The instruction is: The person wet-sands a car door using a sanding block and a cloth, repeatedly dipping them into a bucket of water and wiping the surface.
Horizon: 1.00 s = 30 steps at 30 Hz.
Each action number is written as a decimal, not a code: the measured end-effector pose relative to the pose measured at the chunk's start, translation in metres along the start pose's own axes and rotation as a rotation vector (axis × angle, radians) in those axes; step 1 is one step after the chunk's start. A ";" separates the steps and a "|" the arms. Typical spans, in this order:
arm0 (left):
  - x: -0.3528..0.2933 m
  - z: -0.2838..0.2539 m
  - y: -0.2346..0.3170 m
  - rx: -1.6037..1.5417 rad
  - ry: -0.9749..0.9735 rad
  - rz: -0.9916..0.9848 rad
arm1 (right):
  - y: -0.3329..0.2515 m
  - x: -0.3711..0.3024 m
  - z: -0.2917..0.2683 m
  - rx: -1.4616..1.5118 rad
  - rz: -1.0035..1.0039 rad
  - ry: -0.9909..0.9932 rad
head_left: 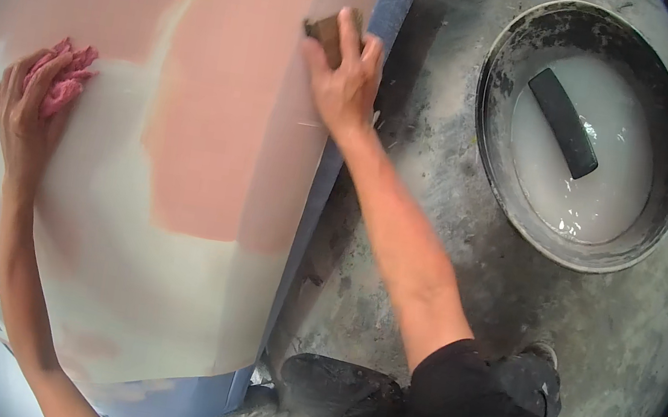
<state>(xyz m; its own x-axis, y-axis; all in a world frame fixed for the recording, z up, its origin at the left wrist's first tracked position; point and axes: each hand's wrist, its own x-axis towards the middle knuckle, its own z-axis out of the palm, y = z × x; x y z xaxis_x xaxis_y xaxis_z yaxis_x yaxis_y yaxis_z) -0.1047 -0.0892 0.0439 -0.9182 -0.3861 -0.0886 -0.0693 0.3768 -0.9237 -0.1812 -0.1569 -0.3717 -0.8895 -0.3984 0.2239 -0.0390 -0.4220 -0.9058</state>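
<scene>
My left hand [18,114] grips a crumpled pink cloth [65,86] against the left side of a pale car body panel [95,276]. Near the panel's far right edge, my right hand [350,90] is closed around a brown sanding block [325,36], its fingers partly covering it. The block lies on a wide patch of salmon-pink filler or primer [216,130] that spreads over the middle and top of the panel. Both arms are stretched out, the right one reaching across from the floor side.
On the stained concrete floor [439,198] to the right stands a round black bucket [500,78] of cloudy whitish water. A long dark block [564,124] lies in it. Bluish bodywork [298,246] borders the panel's right edge. My shoe [541,353] shows at lower right.
</scene>
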 end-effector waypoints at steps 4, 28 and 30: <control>-0.004 0.002 -0.006 -0.016 0.070 0.040 | -0.034 -0.085 0.000 0.011 -0.031 -0.106; 0.002 0.004 -0.002 -0.005 0.040 0.026 | -0.029 -0.020 -0.009 -0.079 -0.076 -0.133; -0.003 0.010 -0.004 -0.009 0.056 0.019 | -0.028 0.003 -0.003 -0.050 -0.058 -0.018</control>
<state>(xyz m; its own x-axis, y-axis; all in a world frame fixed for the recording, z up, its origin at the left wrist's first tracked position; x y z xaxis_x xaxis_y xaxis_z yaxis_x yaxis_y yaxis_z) -0.0974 -0.0975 0.0438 -0.9398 -0.3310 -0.0844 -0.0553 0.3912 -0.9187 -0.1842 -0.1435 -0.3466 -0.8769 -0.3887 0.2828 -0.1135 -0.4042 -0.9076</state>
